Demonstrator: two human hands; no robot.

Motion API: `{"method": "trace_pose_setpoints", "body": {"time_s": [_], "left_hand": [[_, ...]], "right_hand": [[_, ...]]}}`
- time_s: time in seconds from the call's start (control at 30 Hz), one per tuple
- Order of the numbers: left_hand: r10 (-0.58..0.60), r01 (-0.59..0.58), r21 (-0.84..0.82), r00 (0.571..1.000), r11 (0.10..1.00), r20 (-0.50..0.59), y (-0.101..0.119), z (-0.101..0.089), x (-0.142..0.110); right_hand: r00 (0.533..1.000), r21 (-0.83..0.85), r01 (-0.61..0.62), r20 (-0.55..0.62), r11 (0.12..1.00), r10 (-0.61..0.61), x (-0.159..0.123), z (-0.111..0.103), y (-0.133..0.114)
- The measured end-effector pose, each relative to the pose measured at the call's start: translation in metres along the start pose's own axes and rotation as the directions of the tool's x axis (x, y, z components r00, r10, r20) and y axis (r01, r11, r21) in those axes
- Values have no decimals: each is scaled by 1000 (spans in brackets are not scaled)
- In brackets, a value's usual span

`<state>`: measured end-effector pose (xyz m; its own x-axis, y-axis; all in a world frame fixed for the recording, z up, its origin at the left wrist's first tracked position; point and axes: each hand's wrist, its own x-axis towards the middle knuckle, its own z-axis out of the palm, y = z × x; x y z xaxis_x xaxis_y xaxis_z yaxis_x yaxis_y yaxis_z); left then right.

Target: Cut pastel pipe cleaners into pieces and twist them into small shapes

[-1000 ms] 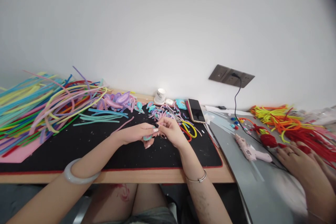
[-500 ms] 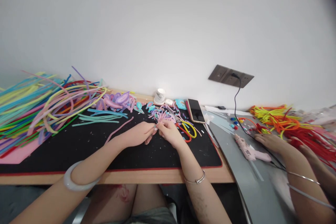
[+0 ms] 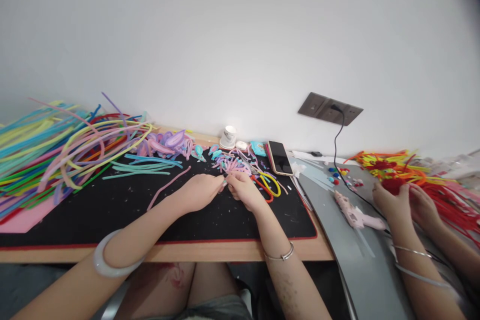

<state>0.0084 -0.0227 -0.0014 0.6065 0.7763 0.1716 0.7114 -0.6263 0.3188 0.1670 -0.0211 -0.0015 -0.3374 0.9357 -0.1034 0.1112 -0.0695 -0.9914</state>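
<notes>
My left hand [image 3: 204, 191] and my right hand [image 3: 240, 187] meet fingertip to fingertip just above the black mat [image 3: 180, 225]. Both are closed in a pinch on a small teal piece of pipe cleaner [image 3: 225, 180], mostly hidden by the fingers. Right behind them lies a heap of short pink, purple and teal pipe cleaner pieces [image 3: 230, 162]. Scissors with yellow and orange handles [image 3: 276, 186] rest beside my right hand. A single pink pipe cleaner [image 3: 168, 189] lies past my left forearm, close to several teal pipe cleaners [image 3: 140, 170].
Long multicoloured pipe cleaners [image 3: 71, 150] are piled at left, beside purple and pink looped shapes [image 3: 170, 142]. A paper cup [image 3: 228, 137] and a phone [image 3: 279, 158] stand along the back. On the grey table, a pink glue gun [image 3: 354, 212] lies near a co-worker's hands [image 3: 393, 202], which hold something red.
My hands stay together and the fingers have shifted slightly, the left wrist turning a little. The co-worker's hands have risen from the table with a red object.
</notes>
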Motion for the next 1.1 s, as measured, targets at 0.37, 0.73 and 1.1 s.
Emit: {"method": "trace_pose_setpoints", "body": {"time_s": [0.37, 0.73, 1.1], "left_hand": [[130, 42, -899, 986, 435, 108, 6, -14, -1], [97, 93, -958, 988, 272, 124, 7, -10, 0], [-2, -4, -63, 996, 998, -92, 1, -2, 2]], "right_hand": [[969, -2, 246, 6, 969, -246, -6, 1, -12], [960, 23, 269, -92, 963, -266, -9, 6, -14], [991, 297, -86, -73, 951, 112, -4, 10, -12]]}}
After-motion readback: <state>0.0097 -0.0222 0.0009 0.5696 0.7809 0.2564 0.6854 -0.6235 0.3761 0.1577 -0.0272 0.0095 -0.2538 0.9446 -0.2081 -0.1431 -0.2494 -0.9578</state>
